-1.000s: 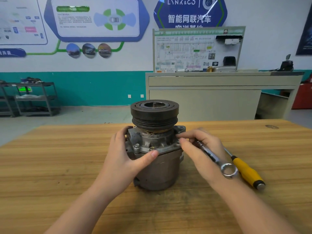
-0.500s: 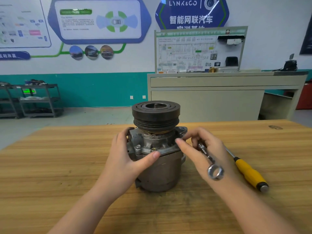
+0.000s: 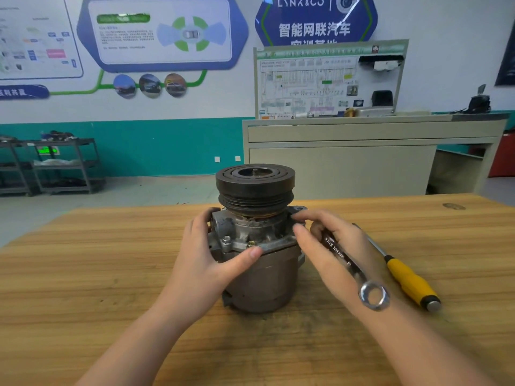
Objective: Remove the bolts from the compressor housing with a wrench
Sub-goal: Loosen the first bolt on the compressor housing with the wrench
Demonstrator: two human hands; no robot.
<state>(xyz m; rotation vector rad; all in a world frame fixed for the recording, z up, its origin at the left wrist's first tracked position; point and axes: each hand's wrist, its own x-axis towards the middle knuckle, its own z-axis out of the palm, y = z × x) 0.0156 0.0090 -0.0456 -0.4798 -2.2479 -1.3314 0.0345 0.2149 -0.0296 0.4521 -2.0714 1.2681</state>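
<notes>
Standing upright mid-table on the wooden workbench [image 3: 83, 274], the compressor housing [image 3: 259, 263], pulley [image 3: 255, 188] on top. Wrapped round its left flank, left hand [image 3: 206, 263], thumb across the front flange near two bolts [image 3: 226, 240], likely to stop it twisting. At the right flange, right hand [image 3: 331, 252] gripping a combination wrench [image 3: 348, 266], ring end pointing near. Lying idle just right, a yellow-handled screwdriver [image 3: 409, 280].

Left hand [image 3: 206, 263] cupped in a wide grip, right hand [image 3: 331, 254] curled, fingertips pinched.
</notes>
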